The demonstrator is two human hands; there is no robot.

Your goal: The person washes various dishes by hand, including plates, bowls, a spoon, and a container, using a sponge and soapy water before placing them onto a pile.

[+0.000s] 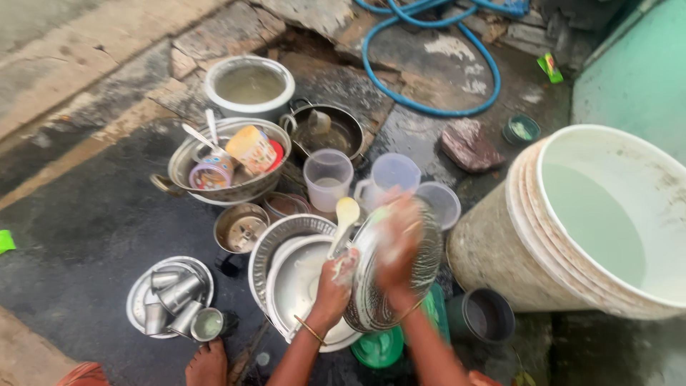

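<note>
Left hand [337,275] grips the rim of one round, patterned steel plate [371,300] held on edge over stacked steel dishes [289,275]; soapy right hand [396,243], blurred, seemingly presses flat against it; three clear plastic jugs [328,175] behind

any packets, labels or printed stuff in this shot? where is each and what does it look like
Printed cup: lying tilted in the metal bowl at upper left, cream with orange and red print.
Second printed cup: beside it in the same bowl, round, purple and pink band.
Small packet: on the wet ground at top right near the blue hose, flat, green with a red-orange patch.
No signs or screens.
</note>
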